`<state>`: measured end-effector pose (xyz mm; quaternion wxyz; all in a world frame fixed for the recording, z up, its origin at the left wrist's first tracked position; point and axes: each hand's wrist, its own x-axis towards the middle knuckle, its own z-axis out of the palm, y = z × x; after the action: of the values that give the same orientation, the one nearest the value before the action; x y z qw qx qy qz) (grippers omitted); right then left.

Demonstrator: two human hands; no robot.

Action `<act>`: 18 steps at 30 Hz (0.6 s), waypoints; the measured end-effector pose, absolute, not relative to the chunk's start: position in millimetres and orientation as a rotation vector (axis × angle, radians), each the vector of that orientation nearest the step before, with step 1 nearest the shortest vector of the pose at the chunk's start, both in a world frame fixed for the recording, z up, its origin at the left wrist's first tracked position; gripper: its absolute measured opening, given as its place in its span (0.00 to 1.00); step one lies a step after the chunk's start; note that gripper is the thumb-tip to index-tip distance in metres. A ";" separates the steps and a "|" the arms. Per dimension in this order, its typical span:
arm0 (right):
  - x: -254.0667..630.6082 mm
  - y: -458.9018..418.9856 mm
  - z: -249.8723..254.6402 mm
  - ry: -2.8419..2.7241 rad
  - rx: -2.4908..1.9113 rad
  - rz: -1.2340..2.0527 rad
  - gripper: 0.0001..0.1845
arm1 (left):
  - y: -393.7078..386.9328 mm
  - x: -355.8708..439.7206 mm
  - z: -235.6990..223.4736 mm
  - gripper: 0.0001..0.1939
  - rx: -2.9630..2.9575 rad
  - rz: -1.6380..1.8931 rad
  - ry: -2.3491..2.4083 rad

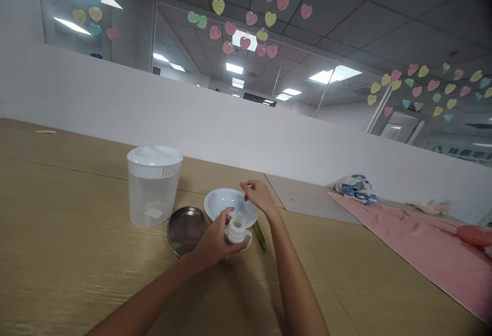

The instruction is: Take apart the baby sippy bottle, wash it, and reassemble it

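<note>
We are looking down at two bare forearms reaching in from the bottom of the view. The left hand has a tight grip around a small white baby bottle, with its fingers curled over the bottle's near side. The bottle sits upright inside that grip, and its translucent teat rises just past the fingertips. A curved white handle sticks out on the side away from the palm. We cannot tell whether the bottle's base touches the worktop.

The right hand hangs just above and beside the teat, close to it, though we see no contact. Its fingertips are drawn together in a small pinch, and whatever may lie between them is too small for us to make out.

Beneath both hands is a shallow white bowl, with the bottle at its near edge. A slim green strip lies just beside the bowl. To the left are a round steel dish and a clear plastic container with a white lid, close together. Farther right, we see a pink mat and a crumpled blue-and-white cloth. Behind the worktop stands a white partition, topped by glass covered in paper hearts.
</note>
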<state>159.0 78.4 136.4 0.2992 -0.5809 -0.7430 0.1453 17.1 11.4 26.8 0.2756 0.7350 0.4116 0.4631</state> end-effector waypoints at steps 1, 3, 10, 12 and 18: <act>155.0 82.2 129.8 -1.976 -1.621 0.312 0.21 | 11.6 17.0 26.7 0.41 1.980 1.243 1.105; 146.4 88.5 115.7 -2.053 -1.725 0.198 0.21 | 11.6 16.7 26.9 0.41 1.987 1.244 1.094; 133.4 98.2 84.8 -2.313 -1.888 0.178 0.16 | 9.6 16.5 32.3 0.37 1.988 1.267 1.026; 135.5 99.9 82.8 -2.358 -1.890 0.216 0.14 | 9.4 16.5 33.5 0.37 1.988 1.277 1.024; 139.6 100.1 89.4 -2.327 -1.864 0.225 0.19 | 8.4 15.8 35.0 0.36 2.015 1.275 1.036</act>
<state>139.6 100.1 89.4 0.0757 -0.6217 -0.7759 0.0751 15.8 8.4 35.0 0.2674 0.7468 0.3841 0.4726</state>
